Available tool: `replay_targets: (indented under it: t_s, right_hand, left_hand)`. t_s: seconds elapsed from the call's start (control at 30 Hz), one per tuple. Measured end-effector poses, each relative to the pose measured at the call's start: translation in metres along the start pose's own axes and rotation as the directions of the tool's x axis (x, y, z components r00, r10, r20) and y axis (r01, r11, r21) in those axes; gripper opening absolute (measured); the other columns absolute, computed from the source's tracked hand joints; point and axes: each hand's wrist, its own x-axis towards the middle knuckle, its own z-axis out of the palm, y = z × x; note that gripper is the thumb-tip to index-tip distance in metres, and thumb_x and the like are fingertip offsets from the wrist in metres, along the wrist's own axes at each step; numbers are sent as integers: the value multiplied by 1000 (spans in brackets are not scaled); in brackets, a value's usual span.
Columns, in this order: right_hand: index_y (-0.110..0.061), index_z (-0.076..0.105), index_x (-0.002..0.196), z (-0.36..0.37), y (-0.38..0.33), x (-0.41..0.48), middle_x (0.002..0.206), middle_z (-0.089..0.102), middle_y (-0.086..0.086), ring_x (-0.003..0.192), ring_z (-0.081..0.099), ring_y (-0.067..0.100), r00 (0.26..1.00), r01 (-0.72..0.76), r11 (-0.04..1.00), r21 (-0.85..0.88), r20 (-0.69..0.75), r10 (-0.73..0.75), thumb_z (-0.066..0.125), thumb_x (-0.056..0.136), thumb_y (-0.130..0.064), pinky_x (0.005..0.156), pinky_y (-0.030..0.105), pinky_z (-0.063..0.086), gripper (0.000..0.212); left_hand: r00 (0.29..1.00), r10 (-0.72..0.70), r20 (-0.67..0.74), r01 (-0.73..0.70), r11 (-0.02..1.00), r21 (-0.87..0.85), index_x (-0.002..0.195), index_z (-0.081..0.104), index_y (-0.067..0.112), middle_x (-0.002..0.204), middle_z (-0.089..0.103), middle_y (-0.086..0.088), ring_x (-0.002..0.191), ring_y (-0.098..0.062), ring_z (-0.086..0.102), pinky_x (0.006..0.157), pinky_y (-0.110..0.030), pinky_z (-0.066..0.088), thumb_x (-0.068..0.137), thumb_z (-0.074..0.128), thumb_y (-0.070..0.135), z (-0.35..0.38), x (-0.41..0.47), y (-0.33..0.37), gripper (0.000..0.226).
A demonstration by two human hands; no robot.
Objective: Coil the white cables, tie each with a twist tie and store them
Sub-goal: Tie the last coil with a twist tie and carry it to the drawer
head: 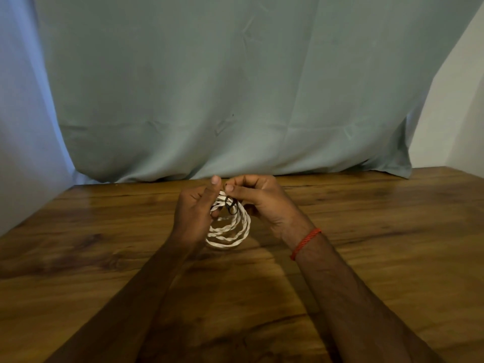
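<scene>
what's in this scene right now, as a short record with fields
surface: wooden table
backdrop: pale green cloth
cable: white cable, coiled in loops, held between both hands
tie: black twist tie, looped round the top of the coil
left: left hand grips the coil near its top
right: right hand pinches the tie; red thread on its wrist
stage: tying, not yet stored

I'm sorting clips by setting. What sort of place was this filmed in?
Likely an indoor room rigged for recording, perhaps at home: a glossy wooden table, a pale green cloth hung as a backdrop behind it, and bare white wall at the right.
</scene>
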Motion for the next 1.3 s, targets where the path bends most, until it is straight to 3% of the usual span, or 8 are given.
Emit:
replay_targets:
  t_s: [0.13,0.3,0.5,0.73,0.87,1.0,1.13,1.3]
  right_hand:
    - [-14,65,80,3,0,8,59,57,-6,55,51,8,986,-31,989,145,-158,54,62,93,-3,54,23,42,18]
    - [-12,66,74,4,7,13,63,57,1,67,52,20,963,-72,972,224,-239,126,63,92,1,73,36,48,22]
    - [-8,61,83,16,1,6,72,66,10,57,64,16,989,-83,960,266,-93,111,59,91,8,62,28,56,18]
    - [-3,76,94,0,-8,-30,86,76,6,79,71,11,978,138,932,-334,-101,-181,62,90,5,81,29,57,16]
    - [-2,74,104,-18,-36,-69,84,74,3,74,69,6,995,103,933,-346,39,-95,54,97,-1,71,21,54,21]
    - [-13,73,109,-40,-66,-109,92,75,12,84,70,23,962,274,599,-752,212,-174,60,96,-41,71,36,52,34]
    - [-9,74,104,-64,-107,-147,79,71,4,64,56,10,952,299,306,-904,260,-163,64,96,-30,60,27,38,24]
    - [-13,76,89,-104,-155,-195,68,72,-4,64,67,16,971,128,289,-949,60,-232,64,95,-34,65,32,52,25]
  left_hand:
    - [999,-4,52,5,1000,-13,55,48,-5,42,43,-6,38,-15,38,44,-22,32,101,54,29,6,-1,-3,58]
    - [995,-93,37,95,993,-67,39,51,18,38,45,6,34,-7,39,43,-19,33,99,55,9,12,1,-6,60]
    - [979,-206,-6,197,947,-254,49,52,14,40,38,0,34,-10,31,44,-26,20,91,61,23,15,-5,-5,44]
    - [942,-298,-154,255,935,-248,73,57,13,50,54,2,36,-5,40,40,-17,31,96,58,9,29,-28,19,23]
    - [941,-306,-144,264,931,-253,78,57,12,48,51,2,33,-6,36,39,-17,28,96,58,10,39,-44,41,19]
    - [934,-345,-93,313,915,-254,80,56,12,48,53,3,34,-6,38,39,-18,29,96,60,14,61,-62,65,17]
    - [927,-370,67,372,880,-296,83,59,10,55,57,-5,38,-11,46,39,-20,38,98,61,22,97,-81,88,20]
    - [895,-345,284,401,901,-169,100,70,19,87,75,-4,76,-18,68,65,-29,51,94,65,36,133,-104,104,19]
